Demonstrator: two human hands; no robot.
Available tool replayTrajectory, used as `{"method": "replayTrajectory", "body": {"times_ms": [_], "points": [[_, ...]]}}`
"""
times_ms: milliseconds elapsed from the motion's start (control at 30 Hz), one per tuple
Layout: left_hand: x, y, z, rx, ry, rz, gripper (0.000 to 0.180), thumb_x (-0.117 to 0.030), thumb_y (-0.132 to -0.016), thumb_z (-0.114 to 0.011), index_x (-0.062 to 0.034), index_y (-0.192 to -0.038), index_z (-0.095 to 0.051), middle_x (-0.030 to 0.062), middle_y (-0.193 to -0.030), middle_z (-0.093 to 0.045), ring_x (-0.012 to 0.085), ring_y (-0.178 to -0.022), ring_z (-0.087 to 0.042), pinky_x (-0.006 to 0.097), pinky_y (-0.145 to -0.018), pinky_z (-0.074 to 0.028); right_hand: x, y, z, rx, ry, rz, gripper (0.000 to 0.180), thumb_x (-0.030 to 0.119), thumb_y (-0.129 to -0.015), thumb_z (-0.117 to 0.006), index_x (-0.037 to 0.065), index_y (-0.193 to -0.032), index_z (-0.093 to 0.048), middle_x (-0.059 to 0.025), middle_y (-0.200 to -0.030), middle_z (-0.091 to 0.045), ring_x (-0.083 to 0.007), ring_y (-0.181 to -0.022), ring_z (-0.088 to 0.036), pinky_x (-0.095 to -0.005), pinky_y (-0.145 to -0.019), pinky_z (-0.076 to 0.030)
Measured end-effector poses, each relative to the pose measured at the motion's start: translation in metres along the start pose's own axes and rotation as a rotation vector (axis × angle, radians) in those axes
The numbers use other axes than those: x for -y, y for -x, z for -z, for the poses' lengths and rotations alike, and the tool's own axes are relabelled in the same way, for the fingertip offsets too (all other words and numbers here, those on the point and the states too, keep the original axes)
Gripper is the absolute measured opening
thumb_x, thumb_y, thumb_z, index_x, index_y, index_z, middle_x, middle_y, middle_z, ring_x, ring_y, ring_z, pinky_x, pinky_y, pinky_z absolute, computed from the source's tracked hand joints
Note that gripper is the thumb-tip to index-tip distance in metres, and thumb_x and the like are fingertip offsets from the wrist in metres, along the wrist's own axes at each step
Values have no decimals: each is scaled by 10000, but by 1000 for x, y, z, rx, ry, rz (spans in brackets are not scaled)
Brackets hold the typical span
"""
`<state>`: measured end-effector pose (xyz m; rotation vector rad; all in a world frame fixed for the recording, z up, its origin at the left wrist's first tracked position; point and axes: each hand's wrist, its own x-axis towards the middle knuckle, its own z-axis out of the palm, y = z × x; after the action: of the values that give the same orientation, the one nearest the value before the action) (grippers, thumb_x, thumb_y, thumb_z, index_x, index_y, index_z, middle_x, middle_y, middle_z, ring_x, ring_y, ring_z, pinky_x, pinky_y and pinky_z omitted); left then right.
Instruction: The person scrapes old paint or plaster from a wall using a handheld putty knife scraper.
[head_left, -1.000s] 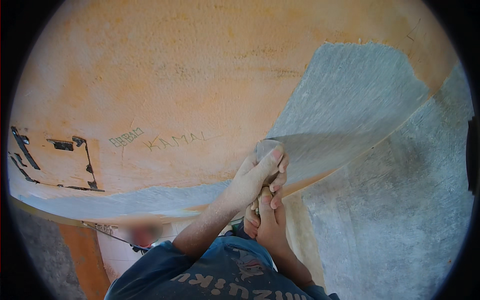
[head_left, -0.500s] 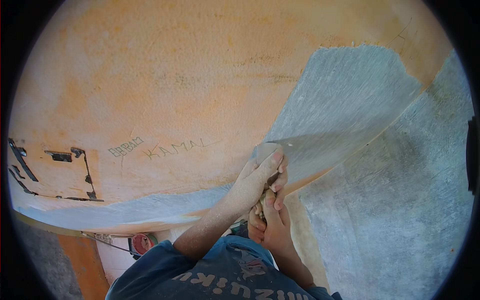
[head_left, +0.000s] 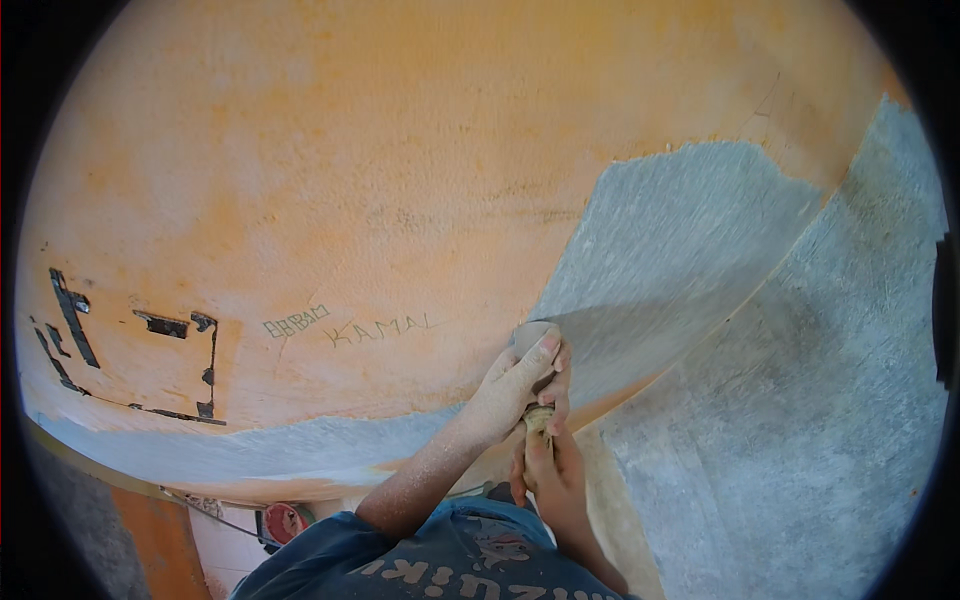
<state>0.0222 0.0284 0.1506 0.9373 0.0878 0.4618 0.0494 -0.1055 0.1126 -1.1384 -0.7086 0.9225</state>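
One scraper (head_left: 537, 337), its grey blade pressed flat on the wall (head_left: 330, 180) at the edge of the grey patch (head_left: 680, 230); its handle is largely hidden. Two hands hold it: left hand (head_left: 508, 388) closed over the blade's back, right hand (head_left: 548, 468) gripped round the handle end below, the two touching. One wall, orange, with scratched lettering and one black-outlined square (head_left: 170, 370). One red object (head_left: 285, 520) lower left, cut off, not identifiable.
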Motion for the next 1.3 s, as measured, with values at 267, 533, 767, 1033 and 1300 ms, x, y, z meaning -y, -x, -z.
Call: {"method": "replayTrajectory", "body": {"times_ms": [267, 533, 767, 1033, 1300], "points": [[13, -11, 5, 197, 327, 113, 303, -412, -982, -441, -137, -857, -410, -36, -594, -347, 101, -336, -359, 260, -306, -345, 7, 0, 1, 16, -138, -81, 328, 347, -1027, -371, 47, -939, -471, -2, -547, -410, -63, -399, -333, -208, -366, -254], [4, -13, -4, 180, 342, 90, 308, -435, -987, -408, -160, -847, -406, -40, -558, -326, 76, -300, -308, 258, -275, -306, 7, -3, -2, 32, 33, -12, 355, 388, -1018, -397, 59, -904, -465, 5, -545, -410, -60, -407, -321, -211, -371, -253], [-2, -8, -7, 98, 295, 98, 335, -451, -1000, -363, -173, -813, -373, -51, -528, -286, 67, -284, -271, 251, -270, -290, 14, 2, -3, 33, 53, -128, 360, 401, -1010, -414, 57, -914, -456, 5, -570, -420, -63, -446, -349, -211, -412, -275], [-8, -6, -11, 59, 296, 132, 340, -445, -1006, -339, -171, -807, -365, -54, -521, -279, 58, -285, -269, 246, -265, -284, 31, 0, -1, 153, 85, -50, 287, 285, -1020, -401, 37, -887, -458, 12, -605, -454, -54, -494, -388, -211, -458, -324], [-10, -7, -7, 133, 379, 150, 363, -451, -1003, -362, -142, -813, -382, -46, -525, -287, 73, -292, -302, 245, -285, -309, 23, -4, -4, 111, 37, -117, 279, 276, -1020, -400, 37, -886, -452, 7, -591, -452, -58, -489, -399, -218, -458, -331]]}}
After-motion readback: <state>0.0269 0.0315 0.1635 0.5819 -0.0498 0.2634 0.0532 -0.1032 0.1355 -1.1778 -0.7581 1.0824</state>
